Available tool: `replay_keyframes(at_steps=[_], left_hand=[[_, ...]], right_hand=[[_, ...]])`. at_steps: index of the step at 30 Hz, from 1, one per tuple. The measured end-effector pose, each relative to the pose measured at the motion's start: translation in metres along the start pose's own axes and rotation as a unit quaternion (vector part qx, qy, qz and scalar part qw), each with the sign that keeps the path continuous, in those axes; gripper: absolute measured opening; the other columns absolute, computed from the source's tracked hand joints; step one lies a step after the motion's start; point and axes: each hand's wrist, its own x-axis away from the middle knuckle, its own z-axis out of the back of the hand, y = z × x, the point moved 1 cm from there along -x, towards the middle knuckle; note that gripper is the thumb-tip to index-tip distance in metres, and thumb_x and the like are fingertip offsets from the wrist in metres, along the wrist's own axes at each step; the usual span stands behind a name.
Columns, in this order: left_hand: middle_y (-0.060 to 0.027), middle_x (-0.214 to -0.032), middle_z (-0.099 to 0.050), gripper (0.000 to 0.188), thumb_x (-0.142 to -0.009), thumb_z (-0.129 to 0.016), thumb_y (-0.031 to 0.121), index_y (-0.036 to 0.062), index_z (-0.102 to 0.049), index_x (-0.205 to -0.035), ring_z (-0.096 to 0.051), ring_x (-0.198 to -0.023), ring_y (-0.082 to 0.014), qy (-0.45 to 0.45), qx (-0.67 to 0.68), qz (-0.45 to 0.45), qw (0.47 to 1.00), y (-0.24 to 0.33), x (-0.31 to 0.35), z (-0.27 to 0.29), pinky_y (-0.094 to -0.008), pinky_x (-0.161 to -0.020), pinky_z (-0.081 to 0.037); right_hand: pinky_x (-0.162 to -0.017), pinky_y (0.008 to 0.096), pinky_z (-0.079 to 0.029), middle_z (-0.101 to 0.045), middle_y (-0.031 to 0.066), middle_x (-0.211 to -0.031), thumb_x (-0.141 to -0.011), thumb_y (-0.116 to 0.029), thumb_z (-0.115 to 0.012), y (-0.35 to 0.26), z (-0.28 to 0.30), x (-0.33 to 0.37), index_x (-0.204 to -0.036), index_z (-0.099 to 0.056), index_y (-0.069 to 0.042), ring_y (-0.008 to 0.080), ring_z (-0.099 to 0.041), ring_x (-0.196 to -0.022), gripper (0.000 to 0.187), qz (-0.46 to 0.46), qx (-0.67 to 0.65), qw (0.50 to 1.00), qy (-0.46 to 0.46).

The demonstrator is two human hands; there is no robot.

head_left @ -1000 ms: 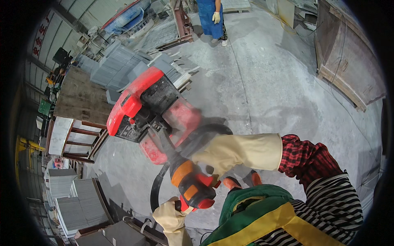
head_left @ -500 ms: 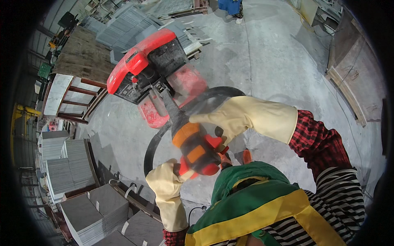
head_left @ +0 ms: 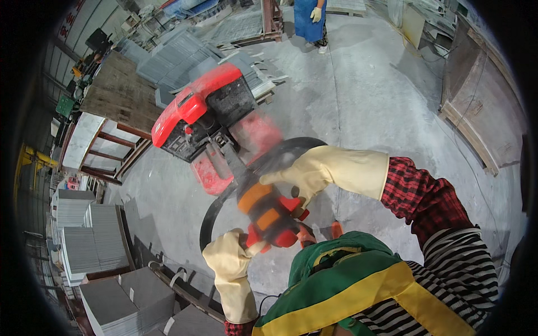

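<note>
A red and black electric pallet truck point(head_left: 193, 108) is in front of me, its long tiller reaching toward my body. The orange and black tiller handle point(head_left: 265, 217) has red end parts and a dark curved bar around it. My left hand point(head_left: 228, 255), in a cream rubber glove, is closed round the handle's left grip. At its right side my right hand point(head_left: 305, 178), gloved alike, has its fingers curled by the grip and the thumb lying along the handle top. Part of the right grip is hidden under the glove.
Stacks of grey slabs point(head_left: 103, 235) line the left side, more slabs point(head_left: 174, 56) lie beyond the truck. A wooden-topped rack point(head_left: 115, 92) is at far left. A large wooden crate point(head_left: 482, 89) stands right. Far off, a person in a blue apron point(head_left: 309, 22) stands on the concrete floor.
The truck and background sit slightly lower in the picture, and more of the far person shows. Both hands stay on the tiller handle.
</note>
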Motion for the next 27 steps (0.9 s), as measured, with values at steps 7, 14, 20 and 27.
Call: replay_keyframes(at_steps=[7, 14, 20, 27], left_hand=[[-0.0093, -0.065, -0.066, 0.079, -0.079, -0.064, 0.085, 0.0059, -0.071, -0.076, -0.064, -0.054, -0.0308, -0.019, -0.003, 0.029, 0.999, -0.002, 0.003, -0.001, -0.0383, -0.051, -0.049], [-0.0089, -0.064, -0.066, 0.078, -0.078, -0.066, 0.084, 0.006, -0.072, -0.077, -0.063, -0.053, -0.0297, -0.009, 0.002, 0.026, 1.0, -0.002, 0.002, -0.003, -0.038, -0.051, -0.049], [-0.0073, -0.06, -0.062, 0.076, -0.074, -0.069, 0.083, 0.0062, -0.071, -0.074, -0.06, -0.049, -0.0283, 0.024, -0.001, 0.009, 1.0, -0.008, 0.002, -0.011, -0.0367, -0.047, -0.045], [-0.0084, -0.063, -0.061, 0.075, -0.075, -0.07, 0.081, 0.006, -0.071, -0.075, -0.06, -0.053, -0.0315, 0.005, 0.002, 0.022, 1.0, -0.004, -0.005, -0.012, -0.0405, -0.051, -0.046]], right_hand=[[-0.103, 0.0501, -0.056, -0.028, 0.0286, -0.166, -0.105, -0.017, -0.062, 0.0, 0.003, 0.009, -0.167, -0.018, -0.04, 0.0386, -0.061, -0.128, 0.08, 0.019, -0.006, 1.0, -0.004], [-0.102, 0.0448, -0.055, -0.047, 0.0263, -0.155, -0.099, -0.027, -0.071, -0.01, 0.007, 0.021, -0.167, -0.019, -0.042, 0.0357, -0.065, -0.122, 0.087, -0.02, -0.009, 1.0, 0.008], [-0.089, 0.0419, -0.056, -0.068, 0.0133, -0.137, -0.087, -0.043, -0.083, -0.017, 0.013, 0.031, -0.167, -0.02, -0.04, 0.0316, -0.072, -0.105, 0.102, -0.004, 0.15, 0.987, 0.054], [-0.086, 0.0434, -0.056, -0.074, 0.0111, -0.126, -0.079, -0.053, -0.086, 0.005, 0.01, 0.014, -0.167, -0.024, -0.033, 0.0333, -0.072, -0.106, 0.109, 0.031, 0.167, 0.98, 0.099]])
